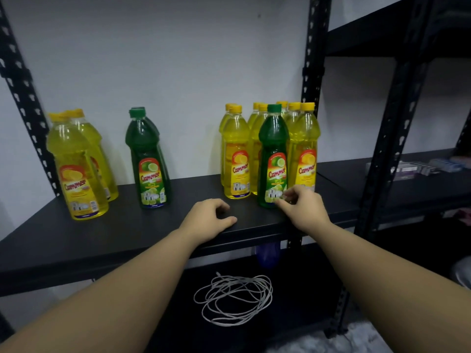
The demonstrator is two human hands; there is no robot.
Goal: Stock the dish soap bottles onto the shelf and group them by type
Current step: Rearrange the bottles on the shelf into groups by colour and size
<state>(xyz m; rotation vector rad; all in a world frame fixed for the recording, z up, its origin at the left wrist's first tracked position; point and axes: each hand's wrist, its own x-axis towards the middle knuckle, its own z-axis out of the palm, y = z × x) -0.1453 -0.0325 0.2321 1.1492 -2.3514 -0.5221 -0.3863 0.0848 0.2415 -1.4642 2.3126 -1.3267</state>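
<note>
Far left on the black shelf [122,225]: two yellow bottles [76,169], one behind the other, upright, yellow caps on. Just right of these, apart from them: two green bottles [149,161], again one behind the other, green caps on, lime label facing out. Then a bare stretch of shelf.

Near the front edge, about mid-shelf: left hand [207,220] resting on the shelf surface, fingers loosely curled, thumb lying flat along the edge, grip around nothing.

Right of the gap: a cluster of yellow bottles [235,154] packed close together in rows toward the wall, beside the black upright post [309,59]. Standing at the near side of that cluster, touching it: a single green bottle [274,154], upright, green cap on.

At the base of that single green bottle: right hand [302,207], fingertips [281,202] bent in and touching the lower label from the right side; not wrapped around the body, more a light pinch at the foot, though how firmly cannot be told.

Lower, under the shelf: a loose coil of pale cord [233,299] on a dark surface, and a blue object [267,253] partly hidden behind the shelf edge.

Far right, on the neighbouring rack: a row of small boxes [418,168], blurred.
</note>
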